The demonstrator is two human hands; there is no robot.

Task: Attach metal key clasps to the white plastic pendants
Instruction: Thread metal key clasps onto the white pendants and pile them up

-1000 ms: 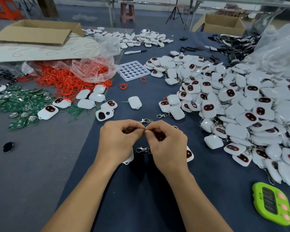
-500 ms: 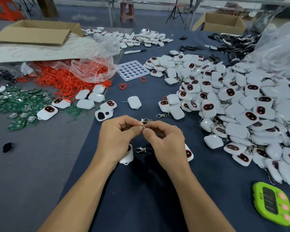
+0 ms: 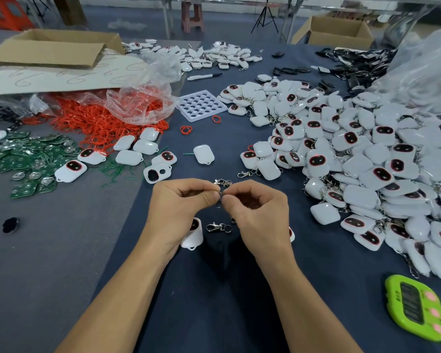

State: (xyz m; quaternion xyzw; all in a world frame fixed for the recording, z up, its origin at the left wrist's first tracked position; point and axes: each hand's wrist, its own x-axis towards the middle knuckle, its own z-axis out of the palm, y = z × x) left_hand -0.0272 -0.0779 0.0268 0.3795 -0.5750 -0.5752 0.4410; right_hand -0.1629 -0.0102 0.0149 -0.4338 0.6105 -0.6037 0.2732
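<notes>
The dark blue cloth-covered table (image 3: 214,314) takes up most of the frame. A heap of white plastic pendants (image 3: 367,159) with dark oval faces sprawls over its right side, and many of them already trail clasps.

At centre the left hand (image 3: 178,210) and right hand (image 3: 260,212) meet thumb to thumb. Both have their fingers curled in tight, and between the tips they pinch a silver metal key clasp (image 3: 222,183). Its hook end pokes up just above the knuckles.

Under the left hand, a little below centre, a single white plastic pendant (image 3: 192,236) stands on end with its loop pointing toward the bottom of the frame. From here I can't tell whether the lower fingers grip it or it merely leans on the cloth. A spare silver clasp (image 3: 218,228) lies flat on the cloth between the two hands, just beside that pendant.

I'd say the step in hand is working the clasp's small ring open, with the pendant not yet threaded. The next move calls for holding that gap open with a nail and bringing the pendant's loop up to it. The ring then has to be wound through until it closes, and the fiddly metal mustn't slip from the fingertips.
</notes>
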